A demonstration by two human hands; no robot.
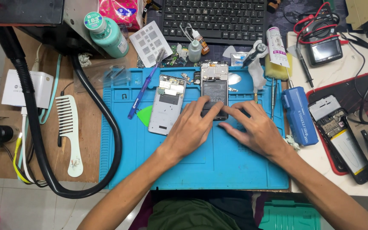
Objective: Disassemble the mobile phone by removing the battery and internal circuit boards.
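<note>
**Both hands down on the opened phone**

Blue repair mat (235,170) covered your bench. At its upper middle lay the opened phone (214,91); your left hand (188,127) and right hand (254,125) pressed its lower end, fingers extended together. Its detached back cover (166,104) lay just left. Uneven pressure could have cracked it or scattered the loose screws (188,77) nearby.

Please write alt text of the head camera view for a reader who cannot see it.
Both hands, left hand and right hand, press on the lower end of an opened phone lying on a blue work mat. A detached silver back cover lies left of it.
</note>
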